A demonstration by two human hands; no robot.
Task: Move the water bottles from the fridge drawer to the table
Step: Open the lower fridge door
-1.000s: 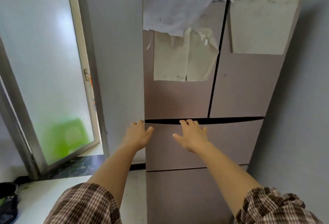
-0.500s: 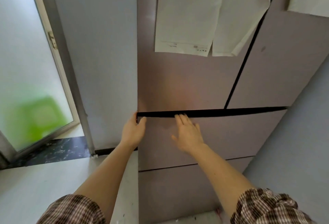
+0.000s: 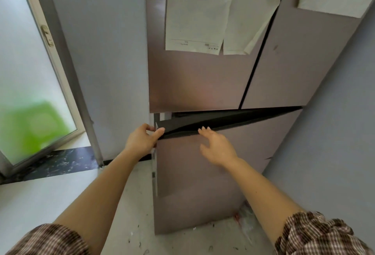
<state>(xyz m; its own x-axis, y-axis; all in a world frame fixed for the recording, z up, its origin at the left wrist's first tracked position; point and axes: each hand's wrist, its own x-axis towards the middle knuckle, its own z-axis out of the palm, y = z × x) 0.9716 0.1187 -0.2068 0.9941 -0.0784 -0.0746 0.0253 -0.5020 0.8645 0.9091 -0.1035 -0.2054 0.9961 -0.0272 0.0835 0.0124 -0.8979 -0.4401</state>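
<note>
The pinkish-brown fridge drawer (image 3: 233, 149) stands pulled out a little at its left side, with a dark wedge-shaped gap above its front panel. My left hand (image 3: 143, 139) grips the drawer's top left corner, thumb on the top edge. My right hand (image 3: 217, 147) hovers over the panel just below the top edge, fingers spread and holding nothing. No water bottles show; the drawer's inside is dark and hidden. No table is in view.
Two upper fridge doors (image 3: 198, 80) carry taped paper sheets (image 3: 194, 11). A grey wall (image 3: 334, 143) closes in on the right. At left is a frosted glass door (image 3: 26, 76) with a green blur behind. Crumpled plastic (image 3: 245, 220) lies on the floor by the fridge base.
The drawer has started to slide out, opening a dark gap at its top left. My left hand has closed on its corner; my right hand has lifted off the edge.
</note>
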